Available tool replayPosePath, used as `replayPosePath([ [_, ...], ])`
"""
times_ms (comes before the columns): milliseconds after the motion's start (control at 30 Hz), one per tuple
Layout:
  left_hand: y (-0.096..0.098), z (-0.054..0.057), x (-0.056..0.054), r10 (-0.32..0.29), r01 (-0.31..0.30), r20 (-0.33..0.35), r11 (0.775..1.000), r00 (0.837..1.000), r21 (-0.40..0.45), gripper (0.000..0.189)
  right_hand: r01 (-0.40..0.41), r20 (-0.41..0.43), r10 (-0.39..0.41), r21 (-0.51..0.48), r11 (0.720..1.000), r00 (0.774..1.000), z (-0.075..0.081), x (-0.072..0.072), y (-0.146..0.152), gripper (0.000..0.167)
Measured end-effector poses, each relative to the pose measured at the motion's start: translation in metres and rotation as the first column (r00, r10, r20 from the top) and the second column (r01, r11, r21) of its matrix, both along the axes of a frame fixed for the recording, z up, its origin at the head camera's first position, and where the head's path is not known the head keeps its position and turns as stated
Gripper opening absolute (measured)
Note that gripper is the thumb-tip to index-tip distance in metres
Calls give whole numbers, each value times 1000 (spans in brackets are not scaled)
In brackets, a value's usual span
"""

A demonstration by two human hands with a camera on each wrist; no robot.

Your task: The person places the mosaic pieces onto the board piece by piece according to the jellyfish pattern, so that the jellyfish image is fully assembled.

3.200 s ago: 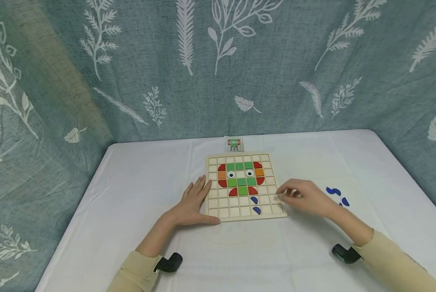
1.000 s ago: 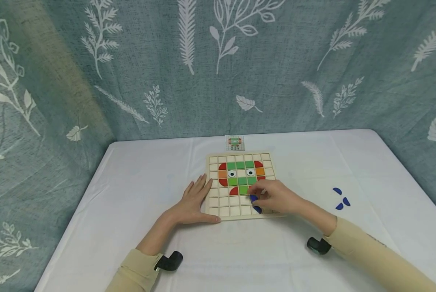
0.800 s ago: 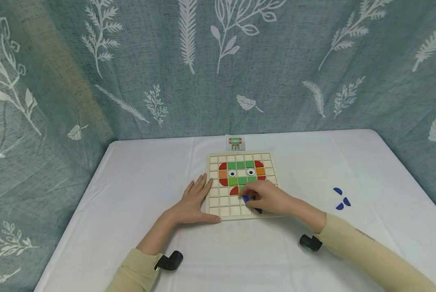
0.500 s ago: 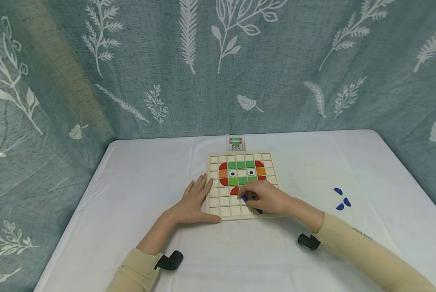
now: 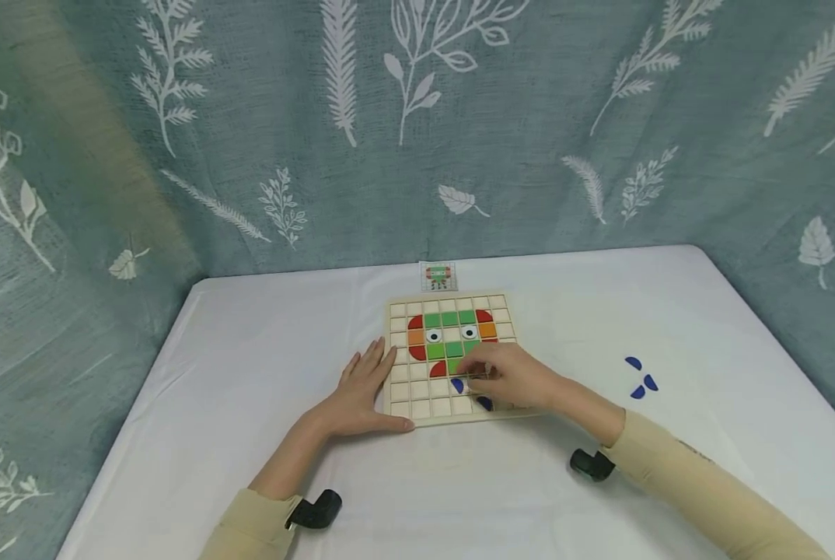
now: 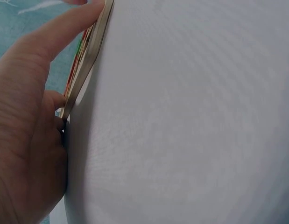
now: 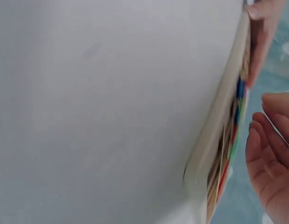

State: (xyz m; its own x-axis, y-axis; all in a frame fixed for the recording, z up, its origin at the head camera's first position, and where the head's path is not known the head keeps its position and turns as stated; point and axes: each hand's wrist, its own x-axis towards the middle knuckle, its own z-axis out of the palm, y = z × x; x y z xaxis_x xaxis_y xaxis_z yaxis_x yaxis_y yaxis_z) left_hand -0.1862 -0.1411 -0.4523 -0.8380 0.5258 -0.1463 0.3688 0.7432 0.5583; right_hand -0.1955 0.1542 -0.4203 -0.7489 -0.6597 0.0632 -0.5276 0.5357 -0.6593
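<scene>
In the head view a pale wooden grid board lies on the table with red, orange and green tiles and two eye tiles set in it. My left hand rests along its left edge, fingers spread, thumb at the near left corner. Over the board's lower right part hovers my right hand, fingers loosely bent with nothing visible between them. Just left of its fingertips lies a blue half-round piece in a cell. Another blue half-round tile sits nearer the front edge. The right hand hides some cells.
Several loose blue half-round pieces lie on the white cloth right of the board. A small picture card lies behind the board. A patterned curtain hangs beyond the table.
My right hand has come from the right of the board onto it with a blue half-round piece, laid it in a cell, and drawn its fingertips off it. My left hand stays on the board.
</scene>
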Motion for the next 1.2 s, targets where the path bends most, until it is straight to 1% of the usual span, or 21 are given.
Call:
replayPosePath([
  [100, -1, -1, 1, 9, -9, -5, 1000, 1000, 1, 120, 92, -16, -93, -18, 996, 996, 2, 2, 23, 17],
  [167, 1, -1, 1, 8, -8, -7, 1000, 1000, 12, 120, 164, -70, -165, -7, 986, 984, 2, 4, 46, 17],
  [267, 1, 0, 2, 10, -10, -12, 1000, 1000, 23, 120, 286, -157, -277, 38, 957, 948, 1, 9, 83, 17],
  [333, 2, 0, 2, 13, -13, -14, 999, 1000, 29, 120, 364, -196, -345, 74, 928, 918, 1, 12, 109, 18],
  [400, 2, 0, 2, 14, -13, -14, 999, 1000, 32, 120, 428, -205, -401, 108, 897, 893, 3, 17, 133, 20],
  [500, 2, -1, 2, 12, -12, -15, 999, 1000, 33, 119, 499, -175, -472, 163, 851, 864, 6, 23, 161, 25],
  [533, 2, -1, 2, 12, -11, -16, 999, 1000, 33, 120, 516, -162, -492, 182, 837, 855, 6, 24, 168, 27],
  [600, 2, -1, 3, 12, -11, -17, 1000, 1000, 29, 120, 530, -135, -512, 208, 822, 848, 6, 26, 178, 29],
  [667, 2, -1, 3, 12, -11, -21, 1000, 1000, 29, 121, 528, -108, -518, 219, 820, 849, 4, 26, 182, 28],
  [700, 1, -1, 2, 12, -12, -22, 1000, 1000, 26, 121, 525, -100, -516, 215, 824, 851, 3, 25, 183, 26],
  [800, 0, -1, 3, 12, -11, -23, 1000, 1000, 24, 121, 502, -88, -495, 193, 843, 865, -1, 23, 179, 17],
  [933, 0, 0, 3, 11, -11, -21, 1000, 1000, 26, 121, 481, -109, -469, 156, 863, 876, -4, 17, 166, 11],
  [1033, 0, 0, 3, 13, -13, -16, 1000, 1000, 25, 121, 470, -107, -458, 143, 871, 882, -7, 14, 154, 10],
  [1200, 0, -1, 2, 7, -7, -15, 1000, 1000, 17, 121, 432, -62, -427, 128, 893, 902, -8, 11, 135, 17],
])
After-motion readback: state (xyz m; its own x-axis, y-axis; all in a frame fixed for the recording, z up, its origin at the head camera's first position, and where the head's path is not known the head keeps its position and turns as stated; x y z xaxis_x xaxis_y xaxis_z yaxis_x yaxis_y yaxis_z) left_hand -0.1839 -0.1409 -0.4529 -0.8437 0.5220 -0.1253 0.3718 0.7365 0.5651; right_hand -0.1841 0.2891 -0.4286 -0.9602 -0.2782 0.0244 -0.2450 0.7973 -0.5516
